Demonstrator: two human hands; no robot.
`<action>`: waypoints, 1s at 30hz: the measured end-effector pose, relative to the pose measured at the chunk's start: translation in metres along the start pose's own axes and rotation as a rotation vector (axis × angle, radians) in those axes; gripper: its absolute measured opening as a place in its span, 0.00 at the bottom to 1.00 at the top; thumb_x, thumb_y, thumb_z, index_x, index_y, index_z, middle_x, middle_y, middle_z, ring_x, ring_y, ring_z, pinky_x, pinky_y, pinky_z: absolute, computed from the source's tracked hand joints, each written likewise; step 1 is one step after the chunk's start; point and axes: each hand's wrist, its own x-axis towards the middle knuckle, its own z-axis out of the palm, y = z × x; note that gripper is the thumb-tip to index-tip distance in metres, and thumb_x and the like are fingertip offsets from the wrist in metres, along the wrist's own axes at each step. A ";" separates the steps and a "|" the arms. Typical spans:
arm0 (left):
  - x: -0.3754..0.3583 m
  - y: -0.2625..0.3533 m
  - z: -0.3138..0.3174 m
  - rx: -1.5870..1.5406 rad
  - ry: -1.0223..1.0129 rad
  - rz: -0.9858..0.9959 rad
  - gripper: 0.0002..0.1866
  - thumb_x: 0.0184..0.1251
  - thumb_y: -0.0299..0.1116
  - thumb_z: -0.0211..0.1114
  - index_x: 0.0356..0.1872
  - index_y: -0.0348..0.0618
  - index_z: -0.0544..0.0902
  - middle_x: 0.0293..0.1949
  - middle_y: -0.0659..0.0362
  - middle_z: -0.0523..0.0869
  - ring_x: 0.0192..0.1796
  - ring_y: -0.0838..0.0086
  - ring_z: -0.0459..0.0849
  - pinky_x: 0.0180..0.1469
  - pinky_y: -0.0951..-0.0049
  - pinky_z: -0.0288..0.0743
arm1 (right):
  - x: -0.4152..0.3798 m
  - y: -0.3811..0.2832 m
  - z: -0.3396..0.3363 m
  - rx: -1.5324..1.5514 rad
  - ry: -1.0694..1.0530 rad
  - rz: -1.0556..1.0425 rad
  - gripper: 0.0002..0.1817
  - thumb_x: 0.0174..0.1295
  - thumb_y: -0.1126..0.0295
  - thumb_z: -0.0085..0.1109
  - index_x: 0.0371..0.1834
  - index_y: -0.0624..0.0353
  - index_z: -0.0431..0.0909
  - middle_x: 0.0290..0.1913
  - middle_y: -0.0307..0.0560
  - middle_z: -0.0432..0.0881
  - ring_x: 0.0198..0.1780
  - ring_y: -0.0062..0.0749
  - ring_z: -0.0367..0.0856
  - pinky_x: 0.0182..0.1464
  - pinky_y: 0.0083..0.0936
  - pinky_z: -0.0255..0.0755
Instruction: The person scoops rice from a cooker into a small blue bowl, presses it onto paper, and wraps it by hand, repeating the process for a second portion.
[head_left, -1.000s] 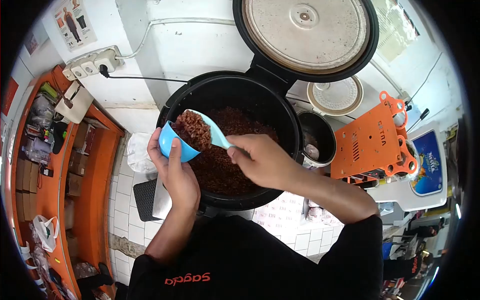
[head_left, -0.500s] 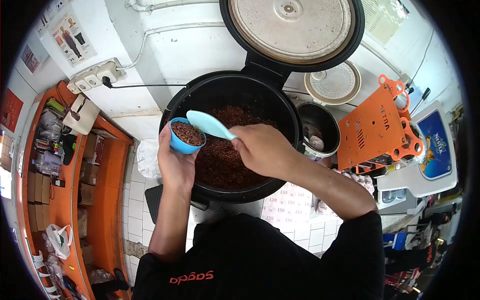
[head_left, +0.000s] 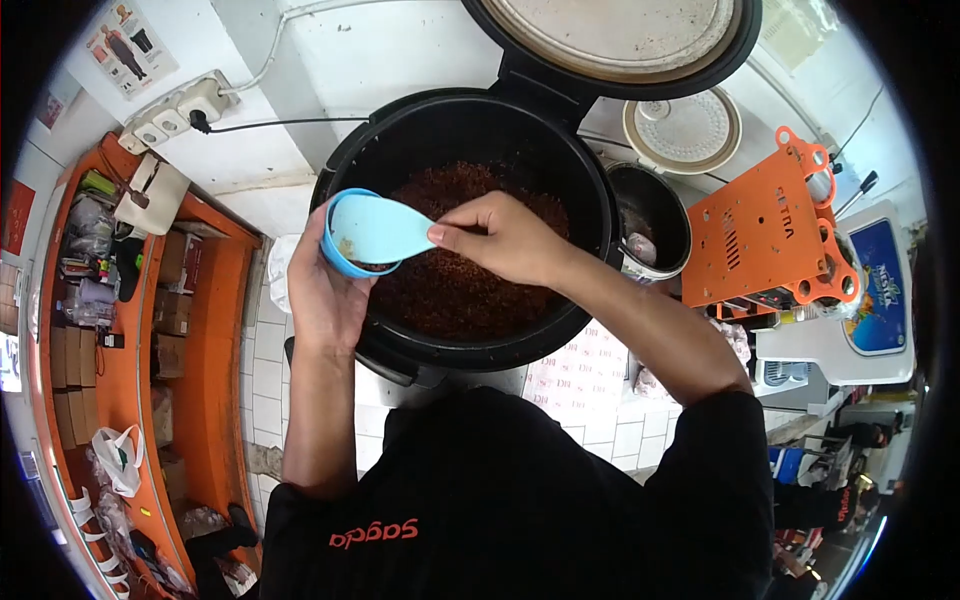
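Observation:
My left hand [head_left: 325, 305] is wrapped round a small blue cup [head_left: 341, 262] above the left side of a large black rice cooker [head_left: 480, 120]. In my right hand [head_left: 505, 240] is the handle of a light blue rice paddle [head_left: 382, 228]. The paddle's broad blade lies flat over the cup's mouth and hides most of what is inside; a little dark rice shows at the lower rim. Reddish-brown rice [head_left: 470, 305] covers the bottom of the cooker.
The cooker's raised lid [head_left: 620, 35] stands behind it. At right are a black-lined pot [head_left: 650, 220], a round pale lid [head_left: 685, 130] and an orange metal machine [head_left: 760, 225]. Orange shelves [head_left: 205, 390] stand at left. A cord [head_left: 290, 123] runs from the power strip [head_left: 175, 115].
The paddle has moved from the cup's upper right edge to lie across its mouth, covering the rice. My right hand has shifted upward, and the camera view has moved slightly.

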 end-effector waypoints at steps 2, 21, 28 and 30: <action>0.004 0.001 -0.002 -0.110 0.037 0.078 0.26 0.85 0.49 0.44 0.65 0.37 0.74 0.56 0.49 0.84 0.63 0.62 0.84 0.62 0.59 0.82 | 0.003 -0.006 -0.006 0.176 0.043 0.075 0.18 0.75 0.58 0.60 0.41 0.64 0.88 0.20 0.38 0.77 0.24 0.18 0.73 0.30 0.26 0.68; 0.001 0.003 -0.021 -0.142 0.146 0.252 0.25 0.84 0.49 0.47 0.64 0.37 0.73 0.61 0.51 0.81 0.64 0.66 0.82 0.65 0.58 0.77 | 0.060 0.068 0.017 -0.185 -0.376 0.302 0.20 0.71 0.57 0.62 0.39 0.66 0.89 0.21 0.43 0.79 0.25 0.27 0.75 0.33 0.32 0.70; -0.002 -0.006 -0.011 -0.136 0.138 0.318 0.22 0.85 0.47 0.48 0.66 0.40 0.69 0.60 0.54 0.79 0.64 0.70 0.79 0.67 0.64 0.74 | 0.003 0.018 -0.029 -0.048 -0.111 0.313 0.16 0.76 0.63 0.58 0.41 0.65 0.88 0.20 0.33 0.72 0.24 0.16 0.68 0.30 0.23 0.65; -0.003 -0.009 -0.005 -0.104 0.118 0.303 0.22 0.85 0.46 0.49 0.66 0.40 0.69 0.60 0.54 0.79 0.64 0.71 0.79 0.67 0.66 0.74 | -0.011 -0.009 -0.034 -0.115 -0.024 0.259 0.15 0.76 0.64 0.57 0.41 0.65 0.87 0.22 0.36 0.76 0.25 0.18 0.71 0.31 0.23 0.67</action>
